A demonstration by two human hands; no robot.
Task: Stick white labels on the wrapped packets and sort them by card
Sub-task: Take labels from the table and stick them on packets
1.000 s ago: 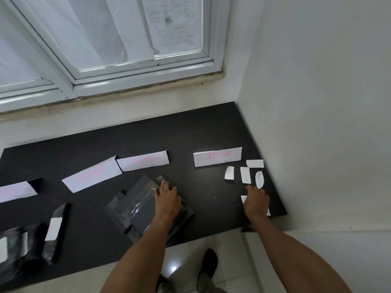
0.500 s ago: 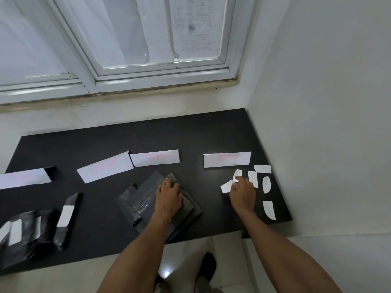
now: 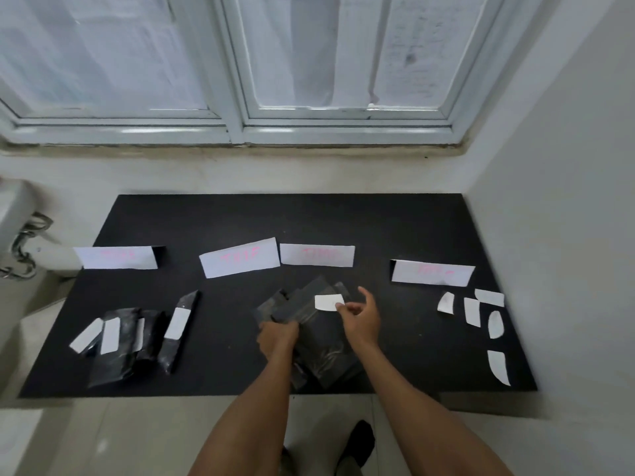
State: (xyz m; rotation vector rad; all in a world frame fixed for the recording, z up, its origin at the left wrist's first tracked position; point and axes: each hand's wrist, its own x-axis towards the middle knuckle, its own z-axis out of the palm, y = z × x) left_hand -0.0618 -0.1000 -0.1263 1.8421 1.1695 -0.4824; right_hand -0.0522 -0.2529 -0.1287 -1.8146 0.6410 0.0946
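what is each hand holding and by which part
The right hand pinches a white label by its right edge, over the packet pile. The left hand grips that pile at its left edge.

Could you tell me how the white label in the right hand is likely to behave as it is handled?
Likely thin and floppy: the white label is pinched at one edge by the right hand, and the loose labels nearby lie curled. Probably very light.
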